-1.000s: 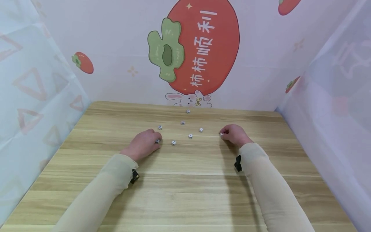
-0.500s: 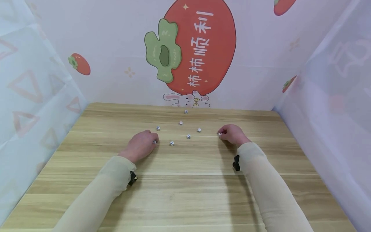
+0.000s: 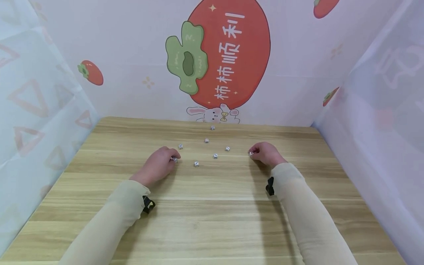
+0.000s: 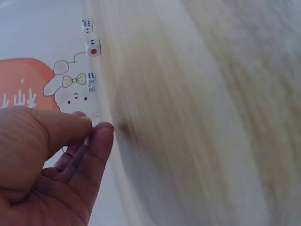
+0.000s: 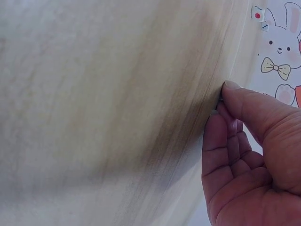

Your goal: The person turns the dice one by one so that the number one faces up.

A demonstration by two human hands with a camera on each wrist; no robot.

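Note:
My left hand [image 3: 157,165] pinches a small white die [image 3: 174,159] between thumb and fingers, low over the wooden table. In the left wrist view, the thumb and fingertips of this hand [image 4: 56,155] come together and hide that die. On the right, my right hand [image 3: 268,154] holds another white die [image 3: 251,153] at its fingertips, close to the tabletop. The right wrist view shows the curled fingers of that hand [image 5: 249,150], its die out of sight. Between the hands lies a die [image 3: 196,164], the nearest to my left fingers.
More dice are scattered toward the back: one die [image 3: 180,146] left, others [image 3: 207,140] central, and one [image 3: 212,127] by the rear edge. Two further dice, one [image 3: 215,156] and another [image 3: 227,148], sit mid-table. A printed cloth wall [image 3: 132,99] bounds the table [image 3: 205,228].
My left hand has drawn slightly left, its die moving along and away from the neighbouring die. The right hand and the loose dice keep their places; the head view shifted a little.

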